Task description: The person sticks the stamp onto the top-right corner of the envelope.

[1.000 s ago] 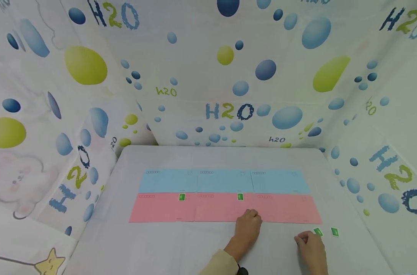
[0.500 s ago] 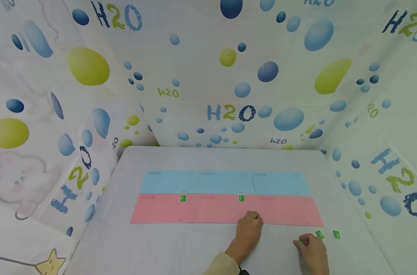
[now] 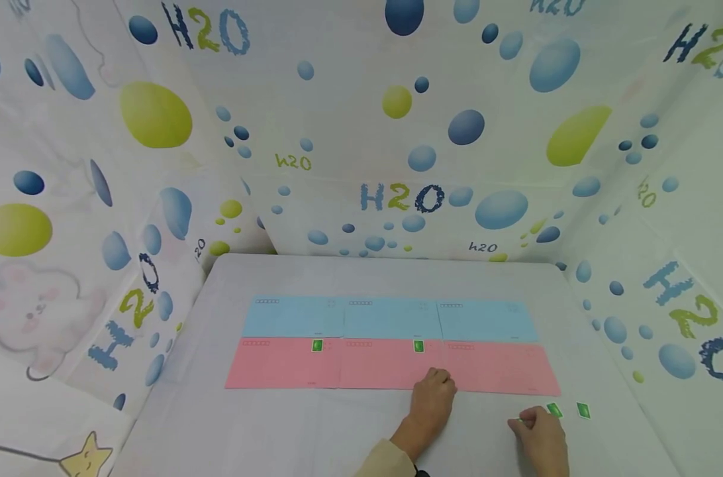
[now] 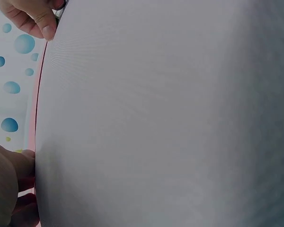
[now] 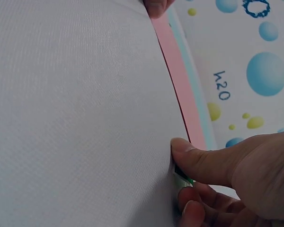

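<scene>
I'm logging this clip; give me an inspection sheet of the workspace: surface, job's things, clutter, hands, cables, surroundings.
Surface: table with a white top.
Job's things: three blue sheets in a row beyond three pink sheets; one green card on the left pink sheet, another on the middle one; two loose green cards on the table at right.
Clutter: nothing seen.
Hands: left hand rests at the pink row's near edge; right hand pinches a green-edged piece, mostly hidden.
Cables: nothing seen.
Surroundings: white curtain printed with bubbles and "H2O".
</scene>
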Demonstrator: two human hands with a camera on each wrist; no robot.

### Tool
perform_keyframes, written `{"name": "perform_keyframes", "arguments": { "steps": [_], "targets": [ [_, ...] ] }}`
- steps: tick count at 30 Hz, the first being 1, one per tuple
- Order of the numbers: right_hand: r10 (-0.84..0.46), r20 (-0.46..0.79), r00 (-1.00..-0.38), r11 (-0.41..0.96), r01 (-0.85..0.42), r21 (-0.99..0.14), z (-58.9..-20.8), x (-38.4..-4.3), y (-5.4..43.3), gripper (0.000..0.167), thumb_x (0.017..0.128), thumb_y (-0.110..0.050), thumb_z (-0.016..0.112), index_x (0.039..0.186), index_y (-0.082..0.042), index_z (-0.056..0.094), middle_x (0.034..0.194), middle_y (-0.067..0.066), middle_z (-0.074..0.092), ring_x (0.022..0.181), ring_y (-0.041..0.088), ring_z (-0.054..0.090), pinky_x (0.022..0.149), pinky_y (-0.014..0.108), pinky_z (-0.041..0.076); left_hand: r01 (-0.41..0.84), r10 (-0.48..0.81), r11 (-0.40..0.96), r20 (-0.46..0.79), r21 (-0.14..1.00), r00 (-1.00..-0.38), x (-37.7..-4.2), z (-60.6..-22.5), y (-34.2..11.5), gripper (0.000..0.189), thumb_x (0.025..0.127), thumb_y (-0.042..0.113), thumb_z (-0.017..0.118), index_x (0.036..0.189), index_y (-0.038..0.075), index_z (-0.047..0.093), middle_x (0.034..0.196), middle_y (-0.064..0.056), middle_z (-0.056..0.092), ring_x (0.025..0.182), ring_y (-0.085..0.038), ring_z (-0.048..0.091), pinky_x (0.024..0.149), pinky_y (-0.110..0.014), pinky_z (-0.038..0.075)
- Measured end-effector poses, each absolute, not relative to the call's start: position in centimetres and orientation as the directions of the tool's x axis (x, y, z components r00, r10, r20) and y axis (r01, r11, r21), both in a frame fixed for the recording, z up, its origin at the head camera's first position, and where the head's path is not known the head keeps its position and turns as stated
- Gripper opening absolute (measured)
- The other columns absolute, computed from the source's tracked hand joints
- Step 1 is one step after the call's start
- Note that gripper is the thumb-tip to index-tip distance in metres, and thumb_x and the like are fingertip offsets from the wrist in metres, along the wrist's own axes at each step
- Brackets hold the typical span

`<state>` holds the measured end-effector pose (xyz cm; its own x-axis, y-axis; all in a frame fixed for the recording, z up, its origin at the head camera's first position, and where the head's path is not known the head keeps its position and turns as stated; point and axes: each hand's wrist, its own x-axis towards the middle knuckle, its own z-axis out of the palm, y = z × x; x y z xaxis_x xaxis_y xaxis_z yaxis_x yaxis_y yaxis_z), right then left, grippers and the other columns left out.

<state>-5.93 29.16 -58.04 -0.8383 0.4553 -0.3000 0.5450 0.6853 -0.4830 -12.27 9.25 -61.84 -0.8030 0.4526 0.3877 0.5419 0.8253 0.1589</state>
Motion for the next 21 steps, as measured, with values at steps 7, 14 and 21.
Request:
{"name": "perform_keyframes", "arguments": {
  "steps": [7, 14, 21],
  "targets": [
    [0.468, -0.334, -0.818, 0.659, 0.575, -0.485, -58.17, -6.13, 29.13, 0.035, 0.088, -0.011, 0.074, 0.108, 0.011, 0.057, 0.096, 0.024, 0.062, 0.088, 0.032, 0.062, 0.073, 0.042, 0.052, 0.541, 0.476, 0.832, 0.342, 0.124, -0.810, -12.07, -61.49, 9.25, 0.011, 0.093, 0.023, 0.072, 0.099, 0.022, 0.080, 0.107, 0.010, 0.070, 0.100, -0.004, 0.062, 0.079, -0.013, 0.057],
    [0.420, -0.326, -0.847, 0.692, 0.531, -0.489, -58.11, -6.15, 29.67, 0.037, 0.088, -0.012, 0.074, 0.112, 0.013, 0.060, 0.094, 0.022, 0.061, 0.086, 0.030, 0.058, 0.071, 0.042, 0.050, 0.531, 0.479, 0.838, 0.299, 0.122, -0.825, -12.08, -61.24, 9.19, 0.010, 0.092, 0.023, 0.073, 0.099, 0.025, 0.080, 0.106, 0.013, 0.071, 0.099, -0.004, 0.061, 0.076, -0.013, 0.057],
    [0.424, -0.339, -0.840, 0.681, 0.543, -0.492, -58.00, -6.29, 29.48, 0.030, 0.090, -0.010, 0.072, 0.109, 0.008, 0.059, 0.104, 0.028, 0.061, 0.096, 0.038, 0.059, 0.080, 0.048, 0.052, 0.532, 0.478, 0.836, 0.300, 0.132, -0.825, -12.11, -61.17, 9.13, 0.010, 0.093, 0.023, 0.071, 0.097, 0.024, 0.080, 0.104, 0.013, 0.071, 0.098, -0.003, 0.061, 0.076, -0.012, 0.057]
  ]
}}
